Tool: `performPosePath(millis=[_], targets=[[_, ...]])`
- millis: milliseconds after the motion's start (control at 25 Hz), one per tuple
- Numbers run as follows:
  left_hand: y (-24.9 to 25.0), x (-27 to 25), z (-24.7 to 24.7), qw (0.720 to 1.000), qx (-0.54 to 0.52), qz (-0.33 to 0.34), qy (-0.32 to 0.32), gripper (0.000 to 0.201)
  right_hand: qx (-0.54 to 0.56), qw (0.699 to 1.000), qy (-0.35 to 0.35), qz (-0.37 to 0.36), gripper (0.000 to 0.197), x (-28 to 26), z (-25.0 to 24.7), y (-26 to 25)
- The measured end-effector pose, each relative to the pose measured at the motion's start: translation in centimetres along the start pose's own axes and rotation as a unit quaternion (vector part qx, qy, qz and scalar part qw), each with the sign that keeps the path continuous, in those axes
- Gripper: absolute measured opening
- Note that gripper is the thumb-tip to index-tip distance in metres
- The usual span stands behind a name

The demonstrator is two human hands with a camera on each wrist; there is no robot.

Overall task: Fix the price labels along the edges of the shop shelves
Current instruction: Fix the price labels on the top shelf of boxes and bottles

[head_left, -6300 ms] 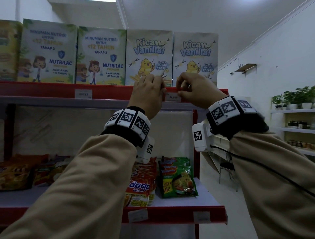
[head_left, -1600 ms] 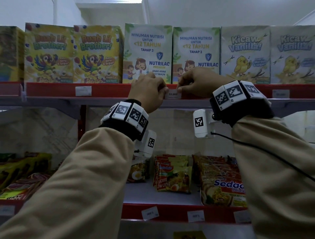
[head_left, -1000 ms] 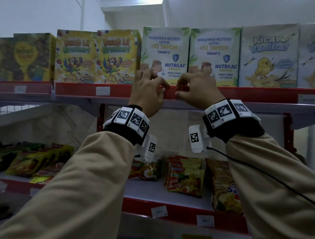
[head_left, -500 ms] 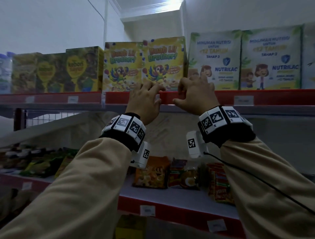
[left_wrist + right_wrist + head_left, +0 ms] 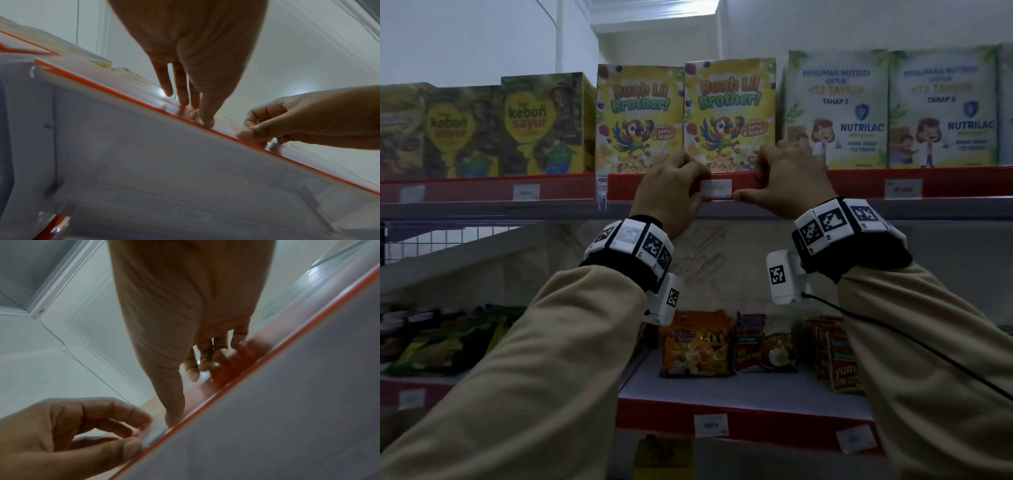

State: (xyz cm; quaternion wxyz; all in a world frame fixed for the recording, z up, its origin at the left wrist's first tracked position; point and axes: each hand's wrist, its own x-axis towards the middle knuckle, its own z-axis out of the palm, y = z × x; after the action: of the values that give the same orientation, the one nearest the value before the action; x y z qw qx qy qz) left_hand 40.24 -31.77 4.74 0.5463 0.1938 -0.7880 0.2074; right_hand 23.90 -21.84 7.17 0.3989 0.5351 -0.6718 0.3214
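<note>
From the head view, the left hand (image 5: pixel 671 192) and the right hand (image 5: pixel 787 181) are flanking a white price label (image 5: pixel 716 189) sitting on the red edge strip (image 5: pixel 859 183) of the top shelf, under two yellow cereal boxes (image 5: pixel 729 114); each hand's fingers are hooking over the strip's upper edge while the thumbs are touching the label's lower corners, so both are grasping the strip at the label. Bare red strip is running free to either side, with other labels (image 5: pixel 903 188) well apart, and open space lying under the shelf above the noodle packs (image 5: pixel 697 342). From the left wrist view, the left fingers (image 5: pixel 180 91) are lying straight across the strip edge, the thumb pressing its front. From the right wrist view, the right fingers (image 5: pixel 205 356) are curling onto the strip, the thumb meeting the edge beside the blurred label (image 5: pixel 152 433).
</note>
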Motion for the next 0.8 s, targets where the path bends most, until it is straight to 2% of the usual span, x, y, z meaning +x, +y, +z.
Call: performPosePath(millis=[200, 400, 520, 800], targets=[[-0.3, 0.3, 0.1, 1.0, -0.025, -0.004, 0.012, 0.032, 0.071, 0.996, 0.019, -0.056, 0.038, 0.0, 0.1, -1.1], [-0.3, 0.4, 0.1, 1.0, -0.006, 0.0, -0.015, 0.035, 0.106, 0.988, 0.027, -0.109, 0.03, 0.6, 0.8, -3.5], [-0.3, 0.7, -0.1, 0.999, -0.011, -0.007, -0.032, 0.036, 0.08, 0.99, 0.028, -0.108, 0.031, 0.6, 0.9, -4.1], [-0.2, 0.6, -0.8, 0.999, -0.037, -0.012, -0.028, 0.03, 0.06, 0.994, 0.044, -0.079, 0.031, 0.0, 1.6, -4.9]])
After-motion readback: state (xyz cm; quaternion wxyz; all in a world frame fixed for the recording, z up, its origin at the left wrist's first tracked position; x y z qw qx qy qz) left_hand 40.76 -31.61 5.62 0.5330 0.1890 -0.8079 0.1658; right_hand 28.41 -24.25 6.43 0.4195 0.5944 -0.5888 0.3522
